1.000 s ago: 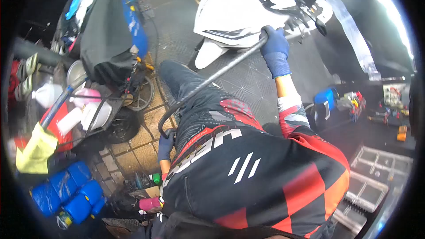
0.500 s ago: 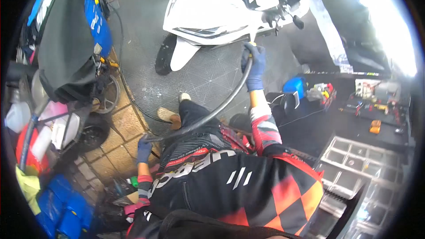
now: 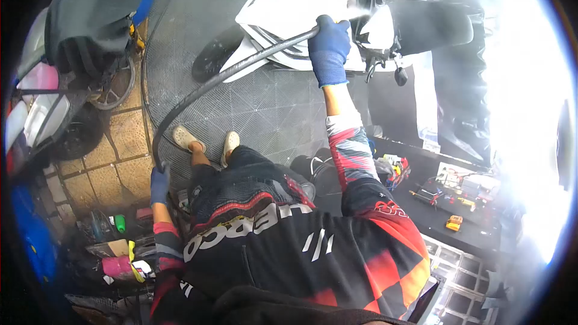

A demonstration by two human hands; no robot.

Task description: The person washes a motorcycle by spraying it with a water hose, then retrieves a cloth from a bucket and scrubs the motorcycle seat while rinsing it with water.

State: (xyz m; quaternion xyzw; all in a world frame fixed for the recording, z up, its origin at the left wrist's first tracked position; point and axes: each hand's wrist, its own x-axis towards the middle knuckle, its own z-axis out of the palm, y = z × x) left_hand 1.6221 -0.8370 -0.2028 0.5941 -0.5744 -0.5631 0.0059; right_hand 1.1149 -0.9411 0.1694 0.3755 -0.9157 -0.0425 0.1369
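A thick dark hose [image 3: 211, 87] curves from one gloved hand to the other. Its far end is in my right hand [image 3: 330, 48], which is wrapped round it in a blue glove beside the handlebar of a white motorcycle [image 3: 295, 3]. Pale spray or vapour streams from that end onto the bodywork near the handlebar; the tip itself is hidden behind my fingers. Down by my left side, my left hand [image 3: 159, 186], also gloved in blue, is closed round a lower stretch of the hose. The motorcycle's front wheel [image 3: 214, 60] points left.
Left of me stands a dark-covered cart [image 3: 93, 30] with wheels, and white and pink containers hang beside it. Tools lie on a black bench [image 3: 430, 216] at the right, near a clear compartment organiser [image 3: 460, 283]. A thin cable [image 3: 144, 78] runs along the floor's edge.
My right hand has moved left and forward with the hose end, reaching over the motorcycle's bodywork. My view has shifted right, and my feet have changed position. Vapour now shows at the hose end.
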